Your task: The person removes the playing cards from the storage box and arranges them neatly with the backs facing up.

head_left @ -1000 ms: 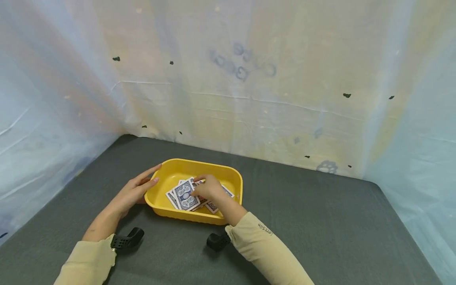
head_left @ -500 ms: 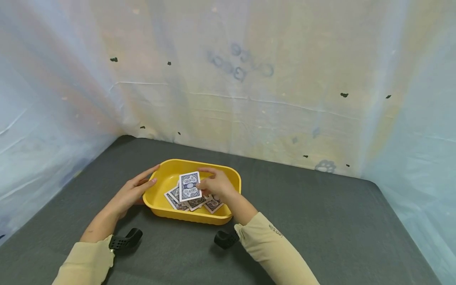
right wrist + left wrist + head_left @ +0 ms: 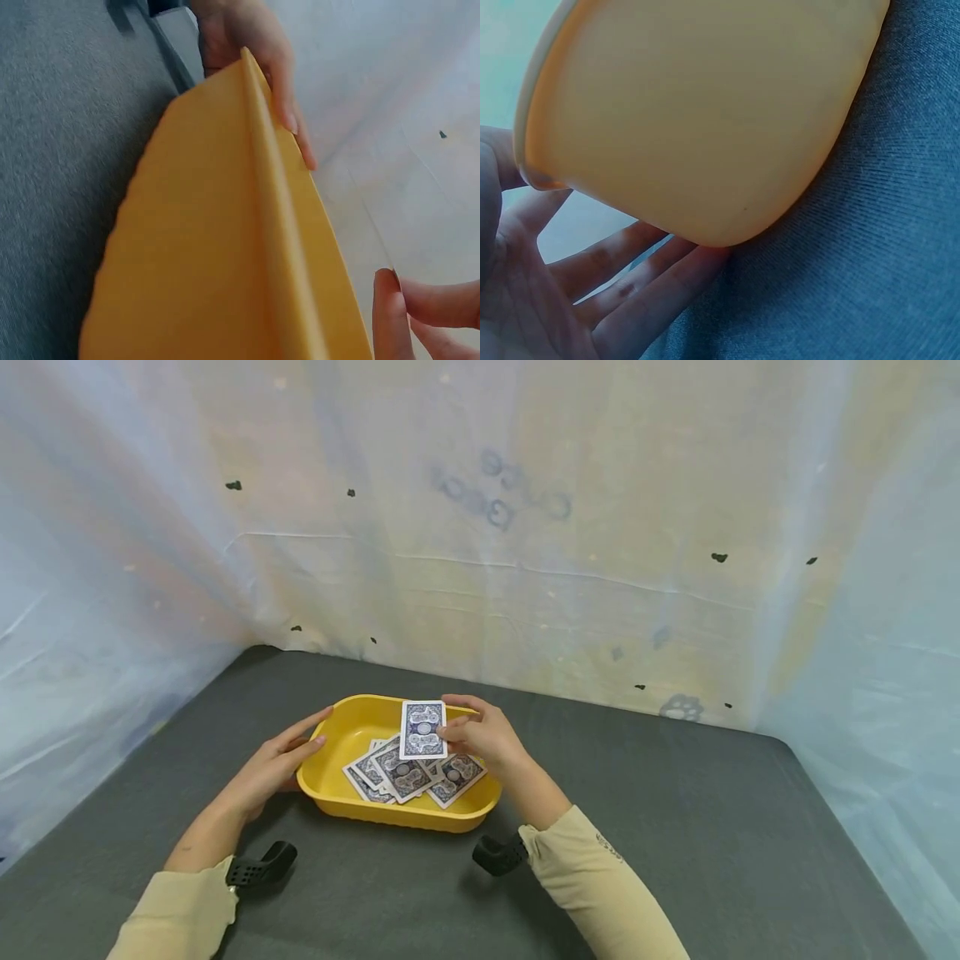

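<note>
Head view: the right hand [image 3: 486,739] pinches one blue-backed playing card [image 3: 423,729], now raised above the far rim of the yellow tray [image 3: 330,797], higher than half a second ago. The remaining cards [image 3: 405,775] lie fanned inside the tray. The left hand [image 3: 279,766], fingers straight, stays pressed against the tray's left wall.

Cards [image 3: 405,772] in tray [image 3: 330,760], on table [image 3: 675,827]
</note>
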`<state>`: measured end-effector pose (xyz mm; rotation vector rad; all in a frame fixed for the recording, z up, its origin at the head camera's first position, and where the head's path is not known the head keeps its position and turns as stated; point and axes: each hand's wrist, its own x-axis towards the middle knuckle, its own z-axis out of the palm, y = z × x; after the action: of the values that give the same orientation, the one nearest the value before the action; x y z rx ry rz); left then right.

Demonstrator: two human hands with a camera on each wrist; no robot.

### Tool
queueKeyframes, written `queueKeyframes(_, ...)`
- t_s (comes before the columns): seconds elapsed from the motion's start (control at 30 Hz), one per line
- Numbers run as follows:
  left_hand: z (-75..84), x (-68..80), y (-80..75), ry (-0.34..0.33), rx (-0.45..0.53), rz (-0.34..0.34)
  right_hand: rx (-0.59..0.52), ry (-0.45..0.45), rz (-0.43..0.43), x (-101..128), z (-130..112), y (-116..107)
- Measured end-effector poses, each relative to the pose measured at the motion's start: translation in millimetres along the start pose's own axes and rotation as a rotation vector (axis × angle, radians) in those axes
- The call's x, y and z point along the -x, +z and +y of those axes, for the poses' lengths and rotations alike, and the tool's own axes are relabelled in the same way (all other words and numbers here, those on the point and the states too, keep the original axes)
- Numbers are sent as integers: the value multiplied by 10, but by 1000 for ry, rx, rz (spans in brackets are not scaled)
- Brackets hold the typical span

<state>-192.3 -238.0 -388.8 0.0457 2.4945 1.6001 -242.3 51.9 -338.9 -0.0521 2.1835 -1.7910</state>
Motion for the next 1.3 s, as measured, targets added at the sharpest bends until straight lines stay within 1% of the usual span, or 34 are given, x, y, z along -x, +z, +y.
queueKeyframes(0.17, -1, 1, -2, -15, 6, -7, -61, 18, 45, -14, -14, -106)
queueKeyframes(0.37, -5, -2, -8, -14, 4, -6, -126, 26, 80, -56, -2, -254)
queueKeyframes(0.67, 1, -9, -6, -21, 1, -4, -123, 32, 134, -91, 29, -448)
queueKeyframes(1.0, -8, -26, 12, -30, -9, 1, -147, -1, 159, -138, 96, -691)
queueKeyframes(1.3, -15, -17, 13, -27, -17, 2, -165, -23, 206, -217, 195, -883)
